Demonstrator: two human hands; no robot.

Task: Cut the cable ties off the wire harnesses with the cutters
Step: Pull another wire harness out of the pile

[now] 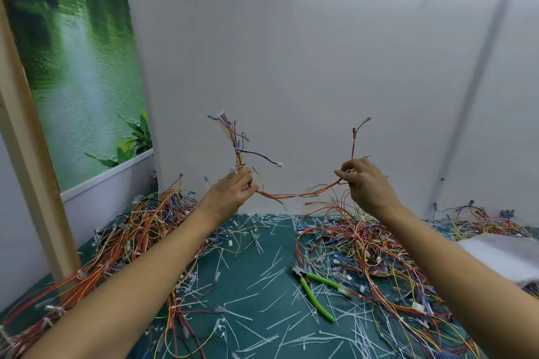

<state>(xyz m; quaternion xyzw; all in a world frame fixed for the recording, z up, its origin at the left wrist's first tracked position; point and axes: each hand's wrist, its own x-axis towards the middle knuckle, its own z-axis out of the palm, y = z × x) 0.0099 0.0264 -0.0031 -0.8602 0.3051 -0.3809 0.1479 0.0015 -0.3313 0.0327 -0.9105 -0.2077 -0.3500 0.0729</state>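
Both my hands hold one wire harness point(294, 195) up in the air above the table, stretched between them. My left hand point(233, 188) grips its left part, where a bunch of coloured wires with connectors sticks upward. My right hand point(364, 181) pinches the right part, from which a red wire rises. The orange-red strand sags between the hands. The green-handled cutters point(316, 285) lie on the green table cover point(250, 268) below, untouched, jaws pointing away from me.
Piles of wire harnesses lie at the left point(131, 236) and at the right point(379, 248) of the table. Several cut white cable ties point(262, 300) are scattered over the middle. A white wall stands close behind, a landscape poster at the left.
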